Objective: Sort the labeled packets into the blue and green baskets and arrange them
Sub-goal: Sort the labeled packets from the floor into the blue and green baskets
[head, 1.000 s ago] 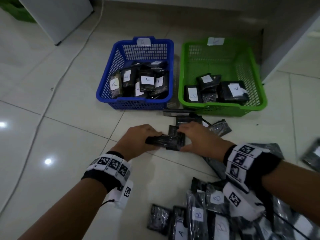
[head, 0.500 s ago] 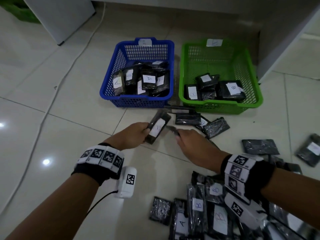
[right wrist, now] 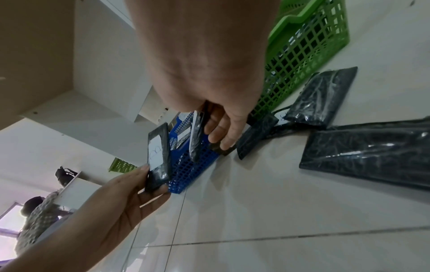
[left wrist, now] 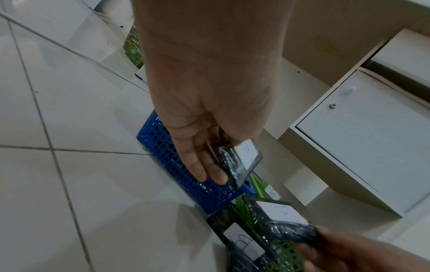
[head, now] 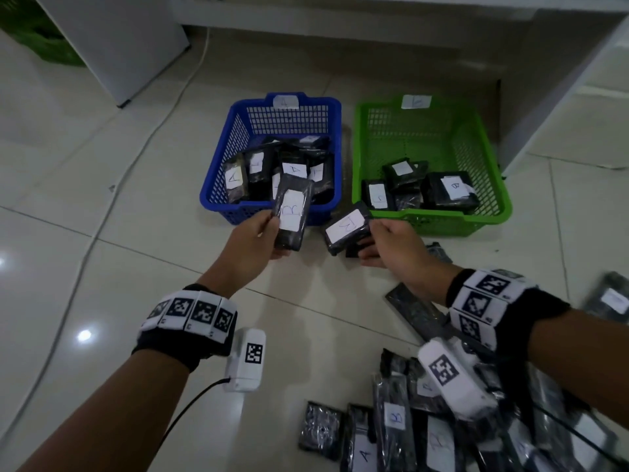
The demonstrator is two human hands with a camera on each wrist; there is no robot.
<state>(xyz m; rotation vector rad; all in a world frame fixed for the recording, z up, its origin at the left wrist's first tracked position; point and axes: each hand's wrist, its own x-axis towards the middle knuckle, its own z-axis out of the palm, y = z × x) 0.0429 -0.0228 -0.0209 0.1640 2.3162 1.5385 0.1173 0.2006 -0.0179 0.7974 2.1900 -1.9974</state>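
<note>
My left hand [head: 269,233] holds a black packet [head: 292,212] upright, its white label marked B facing me, just in front of the blue basket [head: 221,158]. My right hand [head: 374,236] pinches a second black B-labeled packet [head: 347,229], tilted, near the green basket [head: 442,223]'s front left corner. The blue basket holds several A-labeled packets; the green one holds a few B-labeled ones. The left wrist view has my left hand [left wrist: 216,165] on its packet [left wrist: 242,162], with the other packet [left wrist: 281,220] below. In the right wrist view my right hand [right wrist: 216,132] grips its packet [right wrist: 197,136] edge-on.
A heap of labeled packets [head: 394,420] lies at the lower right, and loose packets [head: 415,308] lie on the tiles by my right wrist. A white cable [head: 136,158] crosses the floor on the left. White cabinets [head: 112,39] stand behind. Another person [right wrist: 35,217] is far off.
Both hands have lifted off the floor, each with a packet, and risen toward the baskets. The packets' labels now face up. The view has shifted slightly.
</note>
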